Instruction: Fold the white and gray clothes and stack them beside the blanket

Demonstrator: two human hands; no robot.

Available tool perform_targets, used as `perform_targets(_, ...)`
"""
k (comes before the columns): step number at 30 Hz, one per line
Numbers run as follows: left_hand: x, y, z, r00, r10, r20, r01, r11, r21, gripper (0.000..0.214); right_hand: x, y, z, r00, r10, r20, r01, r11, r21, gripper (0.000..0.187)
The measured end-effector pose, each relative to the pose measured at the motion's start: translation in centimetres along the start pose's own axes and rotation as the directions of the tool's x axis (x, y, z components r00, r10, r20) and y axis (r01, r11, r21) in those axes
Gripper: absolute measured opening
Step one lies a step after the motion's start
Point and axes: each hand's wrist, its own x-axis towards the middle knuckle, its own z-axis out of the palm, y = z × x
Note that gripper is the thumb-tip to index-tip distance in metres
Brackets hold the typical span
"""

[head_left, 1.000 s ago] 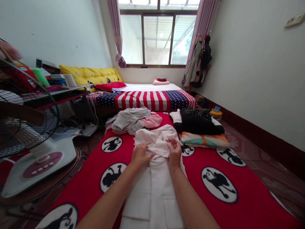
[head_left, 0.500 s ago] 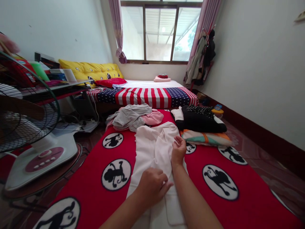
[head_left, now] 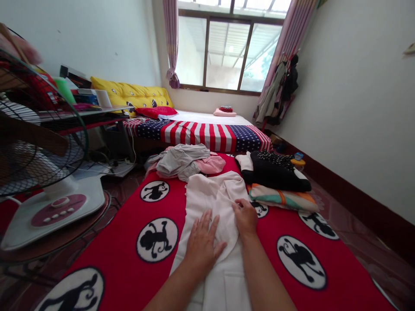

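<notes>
A pale pink garment (head_left: 210,203) lies spread lengthwise on a red blanket with black monkey circles (head_left: 129,224). My left hand (head_left: 202,242) rests flat on the cloth, its fingers stretched out and apart. Just to the right, my right hand (head_left: 245,217) sits at the garment's right edge with its fingers curled down onto the fabric. Both forearms reach in from the bottom of the view.
A loose heap of grey and pink clothes (head_left: 183,162) lies beyond the garment. A folded stack with a black item on top (head_left: 275,175) sits at the right. A fan (head_left: 39,164) stands at the left, a bed with a flag cover (head_left: 201,131) behind.
My left hand went from gripping the cloth near the middle, pulled back toward me, and now lies flat and open on it. My right hand stayed at the right edge.
</notes>
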Motion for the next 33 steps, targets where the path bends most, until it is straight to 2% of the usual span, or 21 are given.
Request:
perform_targets(3, 0.1, -0.2, 0.3, 1.0, 0.005, 0.015, -0.006, 1.0, 0.021, 0.071, 0.5, 0.2, 0.1, 0.999, 0.043, -0.018, -0.044, 0.998, -0.038, 0.016)
perform_targets(8, 0.1, -0.3, 0.2, 0.999, -0.001, 0.038, 0.0, 1.0, 0.031, 0.072, 1.0, -0.2, -0.2, 0.997, 0.068, 0.044, -0.06, 0.983, -0.174, 0.015)
perform_targets(13, 0.1, -0.2, 0.0, 0.999, 0.001, 0.052, -0.002, 1.0, 0.014, 0.073, 0.3, -0.7, -0.5, 0.992, -0.035, 0.121, 0.076, 0.935, -0.347, 0.017)
perform_targets(17, 0.1, 0.1, -0.2, 0.997, -0.021, 0.076, 0.022, 1.0, -0.02, 0.073, -0.1, -1.3, -0.5, 0.976, -0.122, 0.18, 0.184, 0.905, -0.383, 0.021)
perform_targets(20, 0.1, 0.2, -0.4, 0.995, -0.039, 0.089, 0.044, 0.998, -0.055, 0.074, 1.7, -2.1, -0.9, 0.953, -0.184, 0.241, 0.264, 0.893, -0.364, 0.016)
perform_targets(23, 0.1, 0.3, -0.5, 0.994, -0.055, 0.09, 0.063, 0.994, -0.094, 0.075, 5.5, -3.6, -0.8, 0.944, -0.213, 0.251, 0.287, 0.905, -0.313, 0.019)
perform_targets(25, 0.0, 0.2, -0.3, 0.993, -0.063, 0.097, 0.074, 0.99, -0.121, 0.076, 8.2, -5.0, 0.0, 0.947, -0.223, 0.232, 0.281, 0.924, -0.259, 0.024)
perform_targets(28, 0.1, 0.0, 0.0, 0.991, -0.062, 0.121, 0.081, 0.984, -0.156, 0.076, 11.3, -6.9, 2.5, 0.947, -0.238, 0.217, 0.275, 0.948, -0.163, 0.026)
perform_targets(33, 0.6, -0.4, -0.4, 0.981, -0.035, 0.192, 0.074, 0.978, -0.197, 0.079, 13.0, -8.3, 7.1, 0.935, -0.24, 0.262, 0.264, 0.963, -0.061, 0.03)
